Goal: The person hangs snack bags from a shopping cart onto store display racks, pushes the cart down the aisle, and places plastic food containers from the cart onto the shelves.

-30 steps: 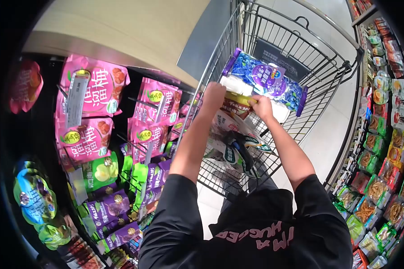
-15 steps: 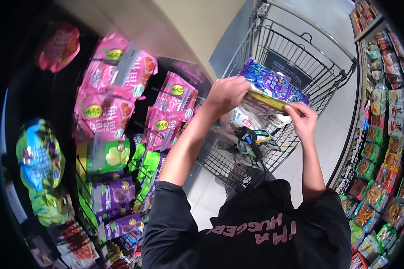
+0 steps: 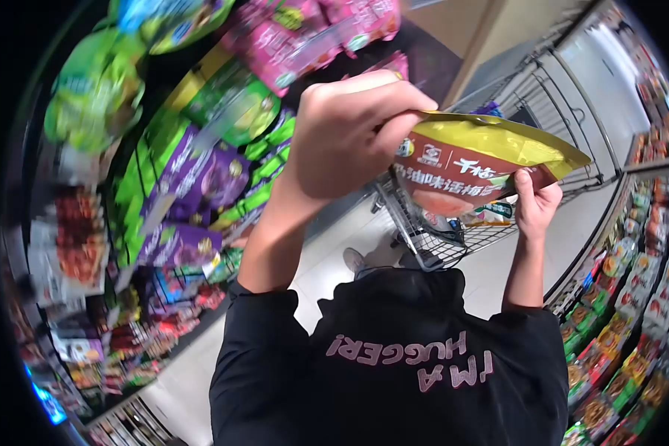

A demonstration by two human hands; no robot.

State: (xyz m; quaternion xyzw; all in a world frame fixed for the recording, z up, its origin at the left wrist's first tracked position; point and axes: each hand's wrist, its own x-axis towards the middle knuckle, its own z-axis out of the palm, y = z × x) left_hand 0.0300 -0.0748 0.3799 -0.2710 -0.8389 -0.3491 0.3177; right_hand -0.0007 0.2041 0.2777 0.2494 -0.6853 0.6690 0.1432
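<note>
A brown and yellow bag of preserved plums [image 3: 464,167] is held up in front of me, its printed side facing the camera. My left hand [image 3: 349,137] pinches the bag's upper left corner, fingers closed. On the lower right edge, my right hand [image 3: 535,204] grips it with the thumb across the front. Behind the bag stands a wire shopping cart [image 3: 442,256], partly hidden by it. A sliver of a blue-purple package [image 3: 487,109] shows over the bag's top edge, and other packages in the cart are mostly covered.
To the left, a rack holds pink bags [image 3: 305,37], purple bags [image 3: 212,182] and green bags [image 3: 97,97], close to my left forearm. A long shelf of snack packets [image 3: 621,320] runs along the right. Pale floor tiles [image 3: 320,267] lie between.
Both hands have lifted the plum bag up from over the cart, nearer to the camera, and tilted its front into view. The camera has turned, so rack and cart appear shifted.
</note>
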